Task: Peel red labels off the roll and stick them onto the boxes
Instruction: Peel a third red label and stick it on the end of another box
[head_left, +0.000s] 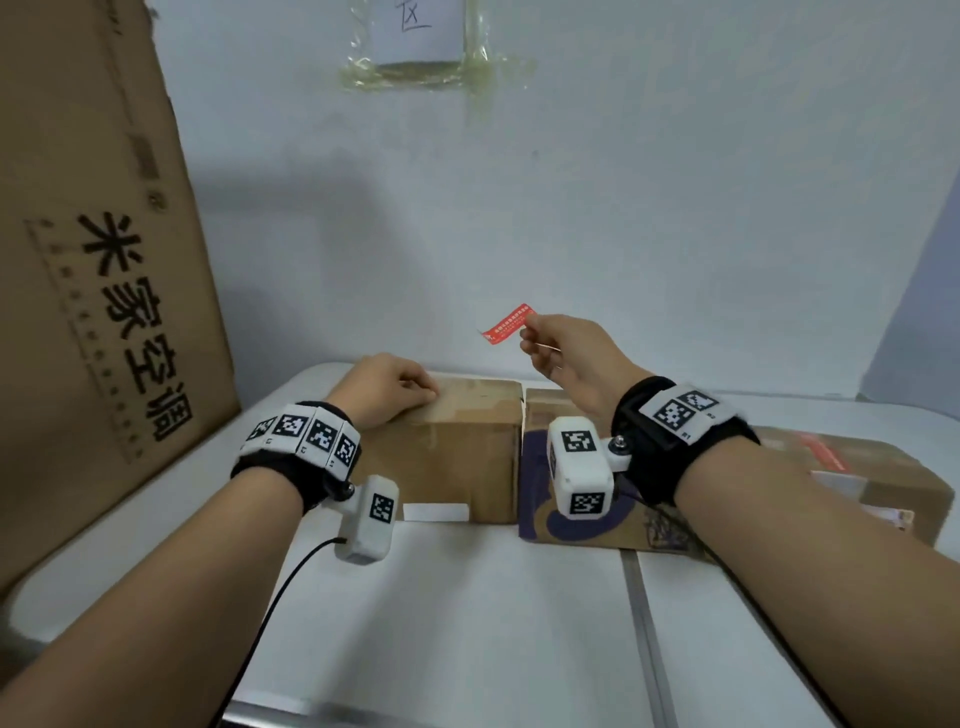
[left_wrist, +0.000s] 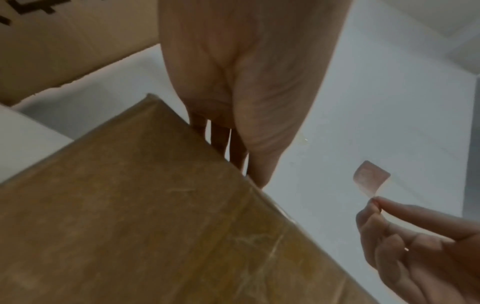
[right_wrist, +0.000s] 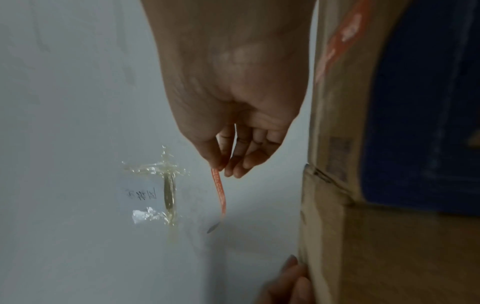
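Right hand (right_wrist: 228, 115) hangs down from top centre, thumb and forefinger pinching the top end of a red label (right_wrist: 219, 191); the strip dangles free, curling slightly, in front of the pale wall (right_wrist: 64, 102). Taped paper note (right_wrist: 145, 195) on the wall, centre left. Cardboard boxes (right_wrist: 376, 246) fill the right side, upper one with a blue panel and an orange strip. Fingertips of the left hand (right_wrist: 288, 283) touch the box edge, bottom centre.
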